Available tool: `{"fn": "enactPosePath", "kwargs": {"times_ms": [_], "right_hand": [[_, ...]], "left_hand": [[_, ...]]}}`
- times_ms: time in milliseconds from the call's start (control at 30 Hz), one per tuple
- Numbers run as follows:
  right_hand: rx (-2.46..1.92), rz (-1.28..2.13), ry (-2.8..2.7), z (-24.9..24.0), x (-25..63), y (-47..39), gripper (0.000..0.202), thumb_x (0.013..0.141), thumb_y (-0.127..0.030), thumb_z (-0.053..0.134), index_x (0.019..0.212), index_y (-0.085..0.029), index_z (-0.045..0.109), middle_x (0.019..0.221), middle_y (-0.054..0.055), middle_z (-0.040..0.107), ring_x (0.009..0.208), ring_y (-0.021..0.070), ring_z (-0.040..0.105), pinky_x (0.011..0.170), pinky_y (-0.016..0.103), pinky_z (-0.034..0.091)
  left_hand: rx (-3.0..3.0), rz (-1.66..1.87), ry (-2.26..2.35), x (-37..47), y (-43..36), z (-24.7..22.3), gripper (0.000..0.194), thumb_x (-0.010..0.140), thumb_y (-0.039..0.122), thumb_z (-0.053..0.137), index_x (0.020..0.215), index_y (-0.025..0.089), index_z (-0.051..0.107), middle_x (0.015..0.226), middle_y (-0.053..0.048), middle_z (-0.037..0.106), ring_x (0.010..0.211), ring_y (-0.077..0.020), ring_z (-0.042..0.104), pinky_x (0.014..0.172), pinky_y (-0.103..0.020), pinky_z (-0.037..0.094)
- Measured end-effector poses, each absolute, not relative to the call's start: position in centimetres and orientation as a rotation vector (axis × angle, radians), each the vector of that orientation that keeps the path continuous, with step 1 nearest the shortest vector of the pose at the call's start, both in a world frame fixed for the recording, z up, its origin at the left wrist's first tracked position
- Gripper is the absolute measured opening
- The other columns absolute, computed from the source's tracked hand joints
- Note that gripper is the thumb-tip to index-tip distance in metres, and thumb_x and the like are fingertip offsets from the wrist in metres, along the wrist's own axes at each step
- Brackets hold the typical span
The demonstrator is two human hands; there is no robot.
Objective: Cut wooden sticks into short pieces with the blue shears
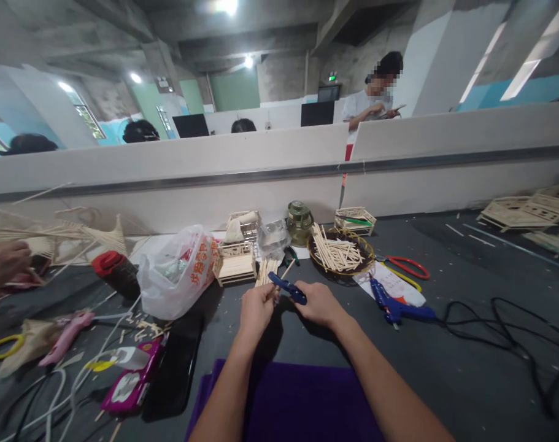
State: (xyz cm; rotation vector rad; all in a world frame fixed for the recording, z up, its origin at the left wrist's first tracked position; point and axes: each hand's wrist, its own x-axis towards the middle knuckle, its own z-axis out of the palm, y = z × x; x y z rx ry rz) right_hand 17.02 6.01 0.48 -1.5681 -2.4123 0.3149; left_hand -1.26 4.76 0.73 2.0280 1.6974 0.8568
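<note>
My right hand (319, 302) is closed around the handles of a blue cutting tool (287, 287), whose head points left. Close beside it, my left hand (257, 308) pinches a thin wooden stick (287, 269) near the tool's head. Just beyond my left hand lies a small bundle of pale sticks (266, 270). A round basket (371, 265) full of wooden sticks stands right of the hands. Behind the left hand is a small stick-built frame (235, 265). A purple cloth (309, 399) lies under my forearms.
At left are a white plastic bag (171, 273), a dark bottle with red lid (116, 273), a phone (175, 368), cables and another person's hand (5, 264). At right lie a blue glue gun (399, 307), red-handled scissors (410, 267) and a black cord. A green jar (299, 224) stands behind.
</note>
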Motion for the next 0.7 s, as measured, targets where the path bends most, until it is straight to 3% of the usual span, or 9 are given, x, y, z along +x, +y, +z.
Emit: {"fn": "enactPosePath", "kwargs": {"times_ms": [233, 700], "right_hand": [[-1.906, 0.281, -2.245, 0.3, 16.2, 5.0, 0.038, 0.087, -0.054, 0.046, 0.094, -0.021, 0.062, 0.086, 0.012, 0.071, 0.081, 0.0266, 0.067, 0.065, 0.030, 0.037], [-1.750, 0.443, -2.240, -0.1, 16.8, 6.3, 0.031, 0.082, -0.051, 0.054, 0.085, -0.023, 0.067, 0.085, 0.007, 0.072, 0.082, 0.0220, 0.066, 0.061, 0.025, 0.034]], "left_hand": [[2.071, 0.859, 1.758, -0.9, 4.8, 0.3, 0.022, 0.083, 0.018, 0.047, 0.069, 0.019, 0.065, 0.064, -0.002, 0.066, 0.062, -0.0133, 0.058, 0.057, -0.019, 0.028], [1.988, 0.907, 1.777, -0.5, 4.5, 0.9, 0.021, 0.083, 0.021, 0.050, 0.076, 0.020, 0.070, 0.065, -0.002, 0.068, 0.060, -0.0131, 0.059, 0.057, -0.020, 0.028]]}}
